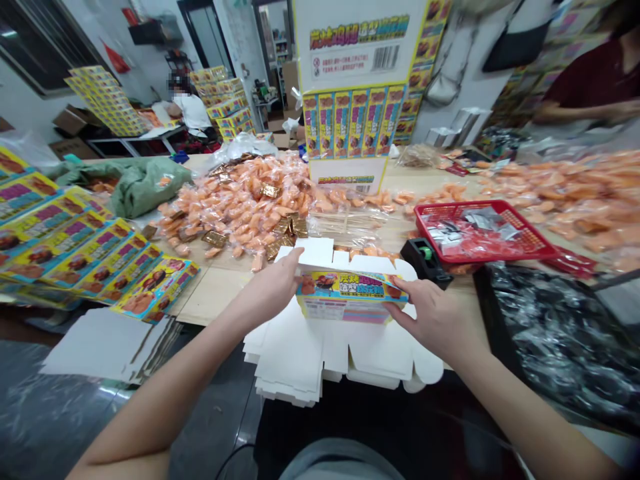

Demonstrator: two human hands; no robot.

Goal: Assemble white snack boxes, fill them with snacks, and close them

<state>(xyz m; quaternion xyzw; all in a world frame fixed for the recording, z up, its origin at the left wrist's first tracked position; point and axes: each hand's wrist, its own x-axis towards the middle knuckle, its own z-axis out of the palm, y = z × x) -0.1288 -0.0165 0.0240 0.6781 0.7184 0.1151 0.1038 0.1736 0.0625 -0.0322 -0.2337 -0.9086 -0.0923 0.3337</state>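
Observation:
Between my hands is a small printed carton (350, 287), yellow and blue with food pictures and coloured lettering, held on its side above a stack of flat white carton blanks (295, 347). My left hand (280, 283) grips the carton's left end, with white flaps standing up just behind it. At the other end my right hand (430, 313) pinches the right edge between thumb and fingers. The fingers of my left hand are partly hidden behind the carton. A printed side panel shows below the carton's narrow face.
Behind the carton lies a heap of wrapped orange pieces (240, 200). To the right are a black tape dispenser (425, 260), a red basket (545, 248) and a black tray (493, 313). Finished cartons (85, 247) line the left. A tall display box (355, 60) stands ahead; another person (595, 87) is at right.

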